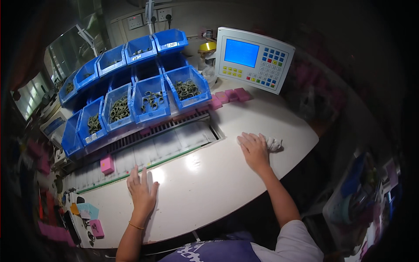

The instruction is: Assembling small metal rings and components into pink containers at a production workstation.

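Note:
My left hand [141, 192] is open, its fingers spread over the table's front part near a green strip [170, 158]. It holds nothing. A pink block [107, 165] stands on the pale, line-marked panel beyond it, a short way to the left. On the right, my right hand [254, 153] presses down over a crumpled white cloth [274, 144]. The cloth sticks out beside the knuckles and a little at the fingertips; the palm hides the rest.
Two tiers of blue bins [150, 100] stand at the back, several with dark green ring-like parts. A control unit with a blue screen [241, 53] is at back right. Pink blocks [229, 96] line up below it. Papers [88, 210] and another pink block [97, 229] lie at near left.

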Demonstrator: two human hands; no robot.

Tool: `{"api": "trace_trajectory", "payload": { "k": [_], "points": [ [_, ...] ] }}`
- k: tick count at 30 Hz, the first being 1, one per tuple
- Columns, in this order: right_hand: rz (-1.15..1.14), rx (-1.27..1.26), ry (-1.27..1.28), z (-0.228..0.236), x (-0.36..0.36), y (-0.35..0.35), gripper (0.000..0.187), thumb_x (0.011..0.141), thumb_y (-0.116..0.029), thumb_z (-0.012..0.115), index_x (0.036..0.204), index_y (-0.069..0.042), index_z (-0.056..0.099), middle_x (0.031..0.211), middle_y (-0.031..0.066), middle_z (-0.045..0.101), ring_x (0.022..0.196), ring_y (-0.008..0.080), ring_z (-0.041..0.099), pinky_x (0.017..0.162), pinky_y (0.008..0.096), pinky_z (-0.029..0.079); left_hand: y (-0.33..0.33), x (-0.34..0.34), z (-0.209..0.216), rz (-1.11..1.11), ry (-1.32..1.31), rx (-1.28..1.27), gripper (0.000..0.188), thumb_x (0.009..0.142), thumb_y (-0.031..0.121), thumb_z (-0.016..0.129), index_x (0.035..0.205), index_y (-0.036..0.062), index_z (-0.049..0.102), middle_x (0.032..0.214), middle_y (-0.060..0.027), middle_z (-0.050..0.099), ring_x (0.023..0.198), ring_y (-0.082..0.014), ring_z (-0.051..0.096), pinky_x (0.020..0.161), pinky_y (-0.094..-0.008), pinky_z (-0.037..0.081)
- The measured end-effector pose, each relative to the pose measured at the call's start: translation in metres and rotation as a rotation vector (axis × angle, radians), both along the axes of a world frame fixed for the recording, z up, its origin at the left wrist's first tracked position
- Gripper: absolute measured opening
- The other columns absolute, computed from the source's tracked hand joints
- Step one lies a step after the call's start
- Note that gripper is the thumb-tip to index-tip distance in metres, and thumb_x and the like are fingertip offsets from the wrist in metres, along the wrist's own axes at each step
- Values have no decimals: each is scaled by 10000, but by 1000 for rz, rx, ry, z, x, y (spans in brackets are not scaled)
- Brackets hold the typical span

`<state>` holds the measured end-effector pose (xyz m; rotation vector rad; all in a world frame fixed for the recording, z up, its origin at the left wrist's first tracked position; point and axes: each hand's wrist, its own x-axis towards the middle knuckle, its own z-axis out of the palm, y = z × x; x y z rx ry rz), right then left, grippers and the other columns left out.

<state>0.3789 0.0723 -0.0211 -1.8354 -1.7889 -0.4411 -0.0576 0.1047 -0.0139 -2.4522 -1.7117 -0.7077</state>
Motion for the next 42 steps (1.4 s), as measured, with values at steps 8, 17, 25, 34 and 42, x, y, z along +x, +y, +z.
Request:
{"api": "trace_trajectory", "payload": {
  "k": [8, 17, 25, 34, 42],
  "points": [
    [-90, 172, 92, -11, 76, 30, 198, 932, -179, 615, 1065, -138, 757, 1183, 66, 712, 1214, 280, 571, 1165, 506, 269, 0, -1, -4, -51, -40, -73, 580, 905, 287, 680, 1382, 3, 512, 1532, -248, 334, 1430, -422, 268, 1178, -537, 203],
    [-32, 286, -139, -3, 65, 35, 188, 904, -86, 616, 1068, -59, 703, 1130, 97, 684, 1160, 295, 585, 1071, 466, 418, 18, -27, -10, 150, -66, 39, 561, 898, 248, 686, 1368, -12, 520, 1529, -240, 359, 1420, -439, 290, 1177, -531, 218],
    [127, 125, 180, -2, 52, 87, 233, 939, -124, 586, 1156, -61, 646, 1139, 107, 636, 1082, 292, 597, 927, 411, 505, 21, 88, 12, -307, 20, -6, 641, 888, 282, 700, 1406, -23, 477, 1519, -247, 385, 1435, -420, 309, 1186, -528, 225],
    [-32, 392, 8, -9, 113, 205, 445, 959, -362, 603, 1317, -104, 544, 1343, 115, 545, 1238, 364, 482, 1056, 507, 367, 166, 184, 25, -288, -6, -9, 614, 912, 316, 681, 1406, 13, 479, 1451, -210, 479, 1344, -394, 437, 1114, -463, 351],
    [204, -26, 422, -1, 127, 276, 314, 932, -359, 627, 1122, -112, 661, 1192, 120, 649, 1156, 353, 557, 968, 505, 418, 263, 195, 25, -466, -119, -351, 381, 917, 322, 717, 1220, 94, 678, 1245, -108, 683, 1101, -247, 666, 954, -340, 506]
  ]
}}
